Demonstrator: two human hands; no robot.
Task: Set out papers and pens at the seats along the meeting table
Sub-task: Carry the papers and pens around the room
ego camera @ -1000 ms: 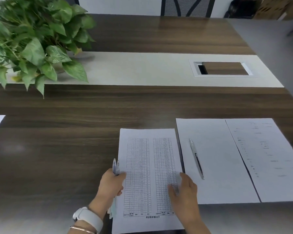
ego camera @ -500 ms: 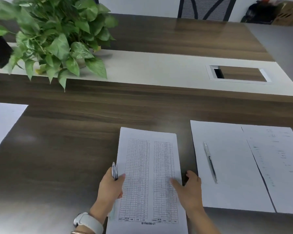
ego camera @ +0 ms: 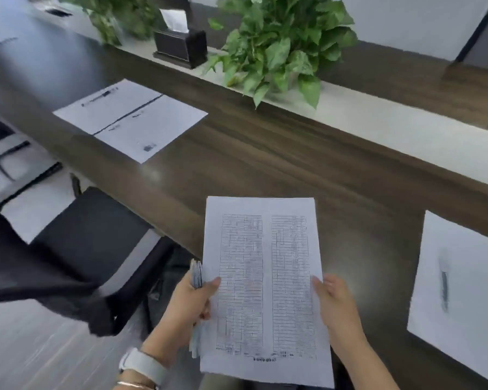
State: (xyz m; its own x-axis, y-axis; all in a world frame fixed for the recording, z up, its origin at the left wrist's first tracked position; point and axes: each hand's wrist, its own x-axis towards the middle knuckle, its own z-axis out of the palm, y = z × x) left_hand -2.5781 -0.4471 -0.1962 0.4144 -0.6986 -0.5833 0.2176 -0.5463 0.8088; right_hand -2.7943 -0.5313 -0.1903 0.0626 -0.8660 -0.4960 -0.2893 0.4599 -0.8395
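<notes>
Over the table (ego camera: 265, 153), left hand (ego camera: 189, 302) grips blurred pens (ego camera: 196, 273) and papers (ego camera: 265, 277); right hand (ego camera: 335, 302) pinches them.

Left hand (ego camera: 190, 302) grips pens (ego camera: 196, 273), printed sheets (ego camera: 265, 288); right hand (ego camera: 335, 305) pinches sheets' edge above table (ego camera: 265, 153).

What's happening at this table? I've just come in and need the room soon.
A person is laying out meeting papers. The left hand grips a bundle of pens and one edge of a white printed table sheet; the right hand holds the other edge. White sheets with a pen already lie at the seat to the left, and another set to the right, on the dark wooden table.
</notes>
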